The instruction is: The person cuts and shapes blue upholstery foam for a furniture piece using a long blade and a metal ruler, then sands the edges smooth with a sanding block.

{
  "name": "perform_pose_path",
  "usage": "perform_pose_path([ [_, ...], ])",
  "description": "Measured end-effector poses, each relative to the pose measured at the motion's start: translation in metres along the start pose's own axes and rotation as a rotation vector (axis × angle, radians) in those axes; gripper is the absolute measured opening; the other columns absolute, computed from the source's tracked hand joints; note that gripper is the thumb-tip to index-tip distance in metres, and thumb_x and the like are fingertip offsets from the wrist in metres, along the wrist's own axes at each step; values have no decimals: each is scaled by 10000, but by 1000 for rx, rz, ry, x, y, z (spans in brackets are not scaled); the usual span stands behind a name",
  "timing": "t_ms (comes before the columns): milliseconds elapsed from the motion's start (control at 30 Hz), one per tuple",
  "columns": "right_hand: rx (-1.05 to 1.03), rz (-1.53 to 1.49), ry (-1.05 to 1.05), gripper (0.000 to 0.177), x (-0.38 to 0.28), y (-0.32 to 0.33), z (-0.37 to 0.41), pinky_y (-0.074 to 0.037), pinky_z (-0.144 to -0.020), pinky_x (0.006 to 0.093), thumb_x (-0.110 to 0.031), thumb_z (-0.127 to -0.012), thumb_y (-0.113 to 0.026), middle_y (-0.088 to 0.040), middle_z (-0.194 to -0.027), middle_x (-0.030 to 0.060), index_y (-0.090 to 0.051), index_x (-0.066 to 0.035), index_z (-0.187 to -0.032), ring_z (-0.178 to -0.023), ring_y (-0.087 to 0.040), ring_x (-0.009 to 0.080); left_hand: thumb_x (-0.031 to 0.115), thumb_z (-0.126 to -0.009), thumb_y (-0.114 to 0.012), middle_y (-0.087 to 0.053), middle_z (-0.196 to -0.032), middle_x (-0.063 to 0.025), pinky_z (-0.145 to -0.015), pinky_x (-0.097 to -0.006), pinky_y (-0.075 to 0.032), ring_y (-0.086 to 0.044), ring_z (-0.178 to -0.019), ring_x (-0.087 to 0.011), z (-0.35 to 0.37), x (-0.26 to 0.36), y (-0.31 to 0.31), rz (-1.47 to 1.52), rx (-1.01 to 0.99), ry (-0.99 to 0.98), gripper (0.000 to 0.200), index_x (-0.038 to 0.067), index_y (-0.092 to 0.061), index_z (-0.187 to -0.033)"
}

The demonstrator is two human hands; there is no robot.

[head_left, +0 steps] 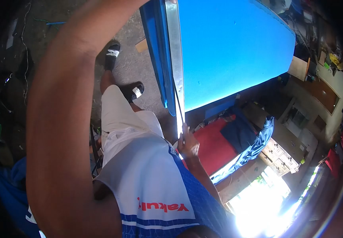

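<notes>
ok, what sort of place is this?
Probably a small workshop, maybe at a home: rough bare floor, clutter heaped at the edges, and a big blue panel with a metal strip being worked on.

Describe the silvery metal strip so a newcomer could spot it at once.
Start with the big blue slab at the top. Along its left edge, a long, straight metal strip runs down toward the person's right hand. Its bare, silvery face sets it apart from the blue on either side.
</notes>
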State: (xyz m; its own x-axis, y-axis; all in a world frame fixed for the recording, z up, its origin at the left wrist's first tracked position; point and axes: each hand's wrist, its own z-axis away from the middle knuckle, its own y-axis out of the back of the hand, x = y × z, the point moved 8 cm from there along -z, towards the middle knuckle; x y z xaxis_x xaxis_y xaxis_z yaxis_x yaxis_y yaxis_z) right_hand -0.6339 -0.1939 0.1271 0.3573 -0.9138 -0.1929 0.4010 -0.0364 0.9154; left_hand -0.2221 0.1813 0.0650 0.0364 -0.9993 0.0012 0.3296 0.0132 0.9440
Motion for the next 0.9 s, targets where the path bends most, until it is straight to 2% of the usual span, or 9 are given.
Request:
perform_pose_path([
  [100, 190, -156, 75, 495, 10, 13, 33, -540, -595, 481, -52, -927, -587, -649, -871, 176, -494, 29, -1406, -677, -641, 362, 665, -614, -849, -404, -1506, -336, -1198, -566, -265, -329, -1445, -482, 18, -3, 10, 115, -10, -70, 1147, -57, -488, -1429],
  [167, 282, -145, -200, 389, 48, 0, 40, -528, -661, 502, -84, -961, -554, -657, -966, 228, -516, 107, -1297, -782, -652, 393, 650, -692, -811, -476, -1455, -330, -1203, -505, -287, -384, -1421, -455, 6, -10, 7, 288, -119, -156, 1045, -53, -516, -1406],
  [200, 216, -450, -600, 324, 64, -10, 33, -509, -712, 496, -122, -990, -536, -640, -1004, 270, -533, 104, -1221, -845, -640, 424, 561, -828, -737, -543, -1378, -328, -1157, -475, -356, -487, -1347, -413, -2, -17, 8, 189, 196, -128, 787, -41, -596, -1316],
  [367, 545, -241, -510, 337, 96, -90, 37, -488, -761, 504, -152, -1019, -521, -629, -1020, 284, -537, 107, -1233, -884, -613, 459, 440, -962, -559, -644, -1074, -294, -882, -518, -474, -616, -1040, -442, 40, -105, -75, 677, 698, 189, 479, -14, -662, -1073],
  [433, 465, -54, -684, 364, 103, -141, 57, -490, -757, 499, -161, -1027, -501, -618, -1051, 310, -525, 117, -1261, -917, -603, 475, 404, -1019, -479, -672, -957, -280, -774, -541, -507, -651, -925, -464, 83, -85, -135, 742, 608, 221, 452, -1, -678, -984],
  [533, 518, -354, -802, 313, 125, -173, 59, -495, -715, 506, -118, -1030, -480, -596, -1038, 315, -524, 111, -1239, -880, -592, 477, 388, -1015, -457, -661, -938, -284, -752, -569, -474, -623, -925, -503, 171, -6, -209, 1032, 127, 293, 439, 0, -636, -914],
  [633, 463, -320, -500, 280, 110, -160, 46, -490, -680, 522, -89, -1031, -464, -570, -1006, 308, -498, 91, -1244, -822, -577, 476, 355, -985, -525, -692, -827, -213, -709, -494, -513, -681, -774, -392, 253, 37, -268, 1227, 123, 412, 393, -13, -660, -957],
  [667, 623, 52, -305, 246, 90, -128, 42, -477, -647, 536, -83, -1036, -441, -544, -984, 300, -468, 84, -1214, -777, -560, 471, 343, -978, -540, -696, -811, -187, -693, -467, -520, -686, -741, -340, 265, 40, -277, 1301, 108, 456, 377, -14, -663, -969],
  [900, 765, -289, -842, 261, 212, -82, 52, -460, -599, 585, -264, -1052, -436, -615, -856, 295, -488, -9, -1031, -759, -613, 512, 251, -966, -623, -688, -816, -82, -646, -301, -549, -668, -743, -145, 233, -21, -326, 1289, 349, 486, 277, -10, -676, -1041],
])
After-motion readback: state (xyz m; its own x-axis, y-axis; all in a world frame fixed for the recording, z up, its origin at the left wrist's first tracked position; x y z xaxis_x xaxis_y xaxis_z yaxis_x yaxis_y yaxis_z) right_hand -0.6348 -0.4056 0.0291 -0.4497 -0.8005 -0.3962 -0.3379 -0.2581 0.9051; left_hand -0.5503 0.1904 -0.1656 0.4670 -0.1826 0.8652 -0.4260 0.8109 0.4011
